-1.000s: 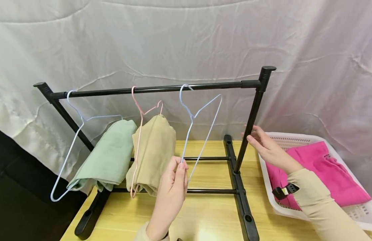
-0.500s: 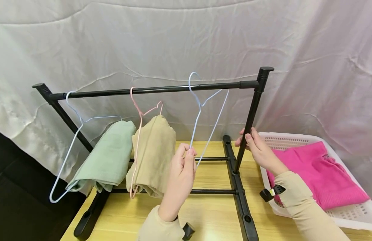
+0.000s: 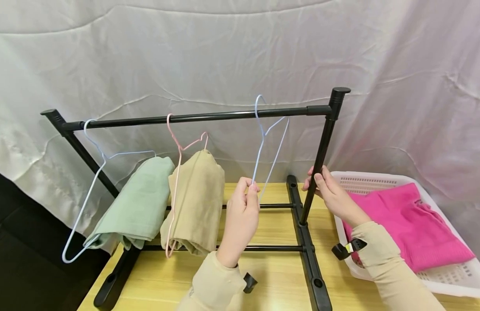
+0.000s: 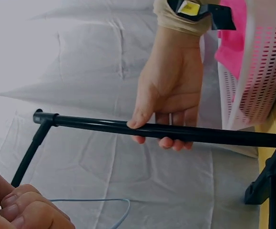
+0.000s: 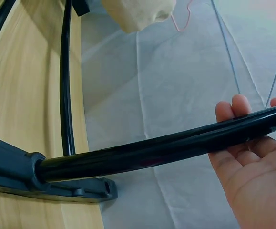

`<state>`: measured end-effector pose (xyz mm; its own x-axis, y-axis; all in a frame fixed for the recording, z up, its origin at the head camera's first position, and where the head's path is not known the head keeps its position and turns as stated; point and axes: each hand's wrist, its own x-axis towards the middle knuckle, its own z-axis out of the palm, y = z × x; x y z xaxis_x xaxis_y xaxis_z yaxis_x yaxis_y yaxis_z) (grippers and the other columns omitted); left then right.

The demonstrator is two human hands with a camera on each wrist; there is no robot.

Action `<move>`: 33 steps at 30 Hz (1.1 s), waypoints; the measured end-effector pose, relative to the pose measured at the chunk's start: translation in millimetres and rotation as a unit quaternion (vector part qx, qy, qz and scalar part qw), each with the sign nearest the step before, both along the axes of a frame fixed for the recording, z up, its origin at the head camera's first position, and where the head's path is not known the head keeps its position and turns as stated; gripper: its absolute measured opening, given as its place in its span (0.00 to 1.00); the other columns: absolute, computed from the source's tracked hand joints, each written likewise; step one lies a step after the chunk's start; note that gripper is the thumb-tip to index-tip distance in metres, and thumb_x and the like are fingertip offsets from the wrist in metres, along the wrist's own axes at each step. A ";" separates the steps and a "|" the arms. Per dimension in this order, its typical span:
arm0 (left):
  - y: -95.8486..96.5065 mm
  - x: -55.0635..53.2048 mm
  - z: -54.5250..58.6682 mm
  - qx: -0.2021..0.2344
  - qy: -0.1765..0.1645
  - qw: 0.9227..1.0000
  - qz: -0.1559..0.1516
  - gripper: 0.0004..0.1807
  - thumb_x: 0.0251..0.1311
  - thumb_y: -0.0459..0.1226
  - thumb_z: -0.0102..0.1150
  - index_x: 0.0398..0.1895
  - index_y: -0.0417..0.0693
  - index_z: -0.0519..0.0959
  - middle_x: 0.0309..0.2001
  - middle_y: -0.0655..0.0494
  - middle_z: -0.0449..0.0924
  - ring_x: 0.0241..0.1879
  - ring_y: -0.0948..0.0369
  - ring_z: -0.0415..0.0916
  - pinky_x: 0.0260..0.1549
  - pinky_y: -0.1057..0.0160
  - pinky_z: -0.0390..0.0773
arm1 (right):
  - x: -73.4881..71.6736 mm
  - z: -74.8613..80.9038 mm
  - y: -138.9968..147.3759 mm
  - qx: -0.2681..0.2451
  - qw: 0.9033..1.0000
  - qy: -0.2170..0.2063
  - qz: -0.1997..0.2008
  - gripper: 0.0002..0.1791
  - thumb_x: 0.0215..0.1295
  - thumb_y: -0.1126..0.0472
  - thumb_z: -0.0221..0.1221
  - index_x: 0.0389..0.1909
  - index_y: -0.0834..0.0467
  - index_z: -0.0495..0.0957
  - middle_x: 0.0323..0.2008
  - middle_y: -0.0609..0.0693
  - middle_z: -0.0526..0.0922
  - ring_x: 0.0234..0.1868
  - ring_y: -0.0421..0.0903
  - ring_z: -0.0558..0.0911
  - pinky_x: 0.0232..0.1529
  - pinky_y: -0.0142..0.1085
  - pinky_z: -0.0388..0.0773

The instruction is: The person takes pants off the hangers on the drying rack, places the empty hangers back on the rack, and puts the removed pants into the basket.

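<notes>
My left hand (image 3: pixel 241 216) pinches the lower part of a blue wire clothes hanger (image 3: pixel 259 151), whose hook is at the rail of the black garment rack (image 3: pixel 220 115). No garment is on this hanger. My right hand (image 3: pixel 335 194) grips the rack's right upright post (image 5: pixel 176 143), thumb on one side and fingers round the other, as the left wrist view also shows. Further left on the rail hang a pink hanger (image 3: pixel 174 194) with folded khaki cloth (image 3: pixel 201 198) and another blue hanger (image 3: pixel 84 198) with folded pale green cloth (image 3: pixel 139 203).
A white perforated basket (image 3: pixel 380 177) holding a folded pink garment (image 3: pixel 411 224) stands right of the rack. The rack's feet (image 3: pixel 315 276) rest on a wooden table (image 3: pixel 271 280). Behind hangs a pale grey curtain (image 3: pixel 224 56); something black (image 3: pixel 30 242) lies beyond the table's left edge.
My left hand has moved up and to the right, carrying the blue hanger along the rail toward the right post. My right hand has closed round that post.
</notes>
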<state>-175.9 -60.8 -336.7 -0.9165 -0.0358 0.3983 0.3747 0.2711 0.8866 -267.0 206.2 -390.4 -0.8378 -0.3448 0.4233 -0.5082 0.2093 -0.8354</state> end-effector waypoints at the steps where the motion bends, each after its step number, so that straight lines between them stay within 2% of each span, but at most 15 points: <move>1: 1.3 -1.0 -1.7 -0.003 -0.001 1.000 0.000 0.10 0.85 0.36 0.46 0.42 0.44 0.75 0.20 0.58 0.69 0.18 0.67 0.63 0.19 0.69 0.64 | -0.2 -0.9 -0.2 -0.003 1.000 -0.001 -0.001 0.15 0.91 0.56 0.33 0.58 0.61 0.62 0.41 0.46 0.81 0.47 0.36 0.83 0.58 0.24 0.82; 8: 11.1 -1.8 -12.4 -0.014 -0.013 1.000 -0.007 0.10 0.85 0.37 0.44 0.44 0.46 0.76 0.23 0.58 0.69 0.21 0.67 0.65 0.23 0.68 0.67 | 0.1 -5.7 -6.0 -0.034 0.999 -0.010 -0.011 0.13 0.91 0.53 0.33 0.58 0.55 0.63 0.39 0.48 0.79 0.45 0.38 0.82 0.55 0.23 0.81; 15: 17.7 3.6 -17.3 -0.007 -0.024 0.999 -0.034 0.13 0.87 0.43 0.43 0.45 0.47 0.75 0.22 0.59 0.68 0.19 0.68 0.61 0.22 0.68 0.65 | 1.5 -6.7 -9.1 -0.045 0.999 -0.006 -0.022 0.12 0.91 0.54 0.33 0.58 0.53 0.63 0.39 0.56 0.78 0.44 0.47 0.82 0.53 0.26 0.82; 22: 22.2 8.8 -18.7 -0.016 -0.034 0.997 -0.063 0.13 0.88 0.43 0.41 0.47 0.47 0.75 0.24 0.52 0.73 0.18 0.68 0.61 0.20 0.69 0.65 | 1.8 -9.0 -8.7 -0.041 0.999 -0.006 -0.032 0.13 0.91 0.52 0.32 0.59 0.52 0.62 0.39 0.57 0.77 0.45 0.48 0.82 0.54 0.27 0.81; 28: 19.3 14.7 -19.4 -0.005 -0.057 0.993 -0.101 0.15 0.87 0.44 0.42 0.51 0.47 0.77 0.21 0.57 0.71 0.18 0.67 0.65 0.18 0.71 0.67 | 0.3 -12.0 -8.4 -0.037 0.999 -0.002 -0.033 0.13 0.91 0.52 0.31 0.59 0.52 0.62 0.40 0.60 0.77 0.45 0.48 0.82 0.54 0.26 0.81; 33: 13.2 21.7 -19.3 -0.019 -0.039 0.993 -0.109 0.12 0.87 0.47 0.45 0.53 0.52 0.76 0.20 0.60 0.70 0.17 0.69 0.64 0.18 0.71 0.67 | 0.1 -12.4 -8.4 -0.037 0.999 -0.007 -0.036 0.14 0.91 0.51 0.32 0.59 0.51 0.62 0.40 0.61 0.77 0.45 0.47 0.82 0.54 0.26 0.81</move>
